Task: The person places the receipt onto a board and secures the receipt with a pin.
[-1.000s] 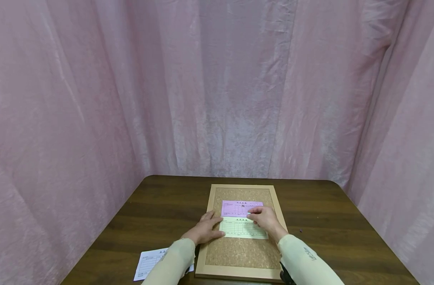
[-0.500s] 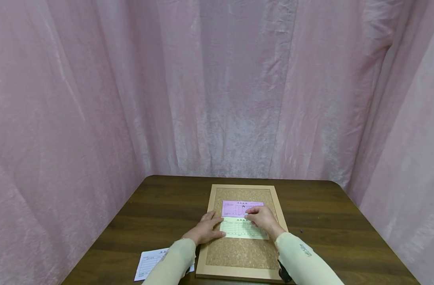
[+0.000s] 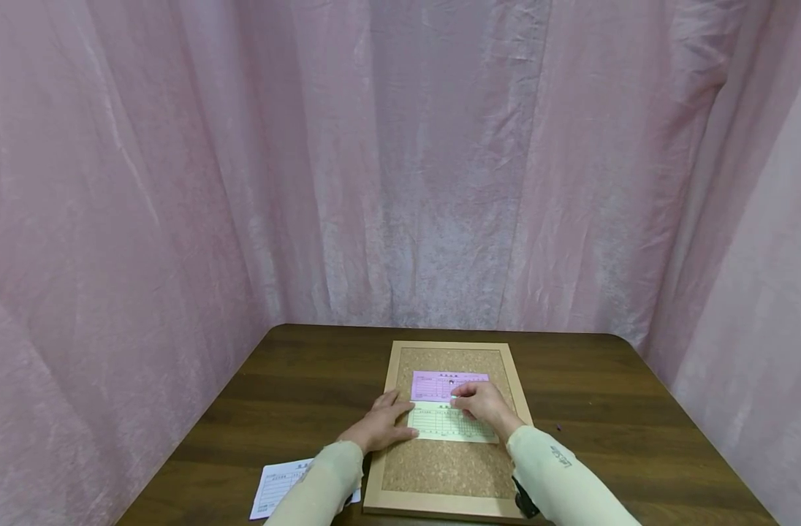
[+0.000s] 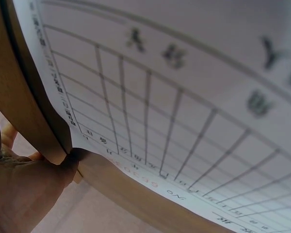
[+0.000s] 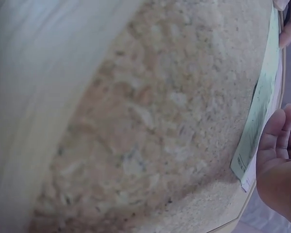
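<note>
A purple printed slip lies on the wood-framed cork board, with a small pin at its upper middle. Just below it, a pale green slip overlaps its lower edge. My left hand rests spread on the board's left side, thumb and fingertips at the green slip's left edge. With thumb and index finger, my right hand pinches a small pale pushpin where the two slips meet; most of it is hidden by the fingers. The right wrist view shows the curled lower fingers beside the slips.
White printed slips lie on the brown table left of the board, partly under my left sleeve; one fills the left wrist view. A tiny dark object lies right of the board. Pink curtains hang behind the table.
My right fingertips have shifted slightly left along the green slip's top edge, still pinching the pushpin. The left hand has stayed in place on the board.
</note>
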Demonstrator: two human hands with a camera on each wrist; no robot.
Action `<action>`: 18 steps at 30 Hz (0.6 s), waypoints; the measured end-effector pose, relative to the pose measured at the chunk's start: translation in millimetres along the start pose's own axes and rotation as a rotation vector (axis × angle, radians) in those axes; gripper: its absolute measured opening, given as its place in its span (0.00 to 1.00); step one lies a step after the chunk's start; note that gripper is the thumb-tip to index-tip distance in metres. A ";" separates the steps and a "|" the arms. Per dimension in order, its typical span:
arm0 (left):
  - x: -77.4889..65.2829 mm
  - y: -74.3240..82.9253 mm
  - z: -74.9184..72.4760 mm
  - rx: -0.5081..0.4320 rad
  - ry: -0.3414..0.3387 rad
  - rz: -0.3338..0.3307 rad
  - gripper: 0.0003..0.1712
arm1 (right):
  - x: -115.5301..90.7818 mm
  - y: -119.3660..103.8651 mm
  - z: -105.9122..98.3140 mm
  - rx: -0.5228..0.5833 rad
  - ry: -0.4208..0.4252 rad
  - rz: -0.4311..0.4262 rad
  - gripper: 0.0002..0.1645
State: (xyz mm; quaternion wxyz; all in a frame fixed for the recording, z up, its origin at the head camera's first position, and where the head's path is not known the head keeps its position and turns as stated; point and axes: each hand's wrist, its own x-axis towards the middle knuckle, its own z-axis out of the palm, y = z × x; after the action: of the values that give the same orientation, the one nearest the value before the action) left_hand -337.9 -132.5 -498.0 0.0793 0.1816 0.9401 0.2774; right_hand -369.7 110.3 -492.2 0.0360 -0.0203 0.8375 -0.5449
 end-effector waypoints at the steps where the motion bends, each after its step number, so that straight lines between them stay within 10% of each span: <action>1: 0.0 0.0 -0.1 0.000 0.000 0.000 0.36 | 0.3 0.5 0.4 0.003 -0.005 0.005 0.04; 18: 2.5 -2.9 0.3 0.007 -0.005 -0.012 0.37 | 1.2 2.6 3.9 -0.004 -0.040 0.003 0.05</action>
State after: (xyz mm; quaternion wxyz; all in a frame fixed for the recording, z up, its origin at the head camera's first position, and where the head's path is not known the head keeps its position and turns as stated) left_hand -341.0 -133.6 -499.9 0.0829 0.1772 0.9419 0.2732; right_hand -370.6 107.7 -496.2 0.0535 -0.0302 0.8377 -0.5426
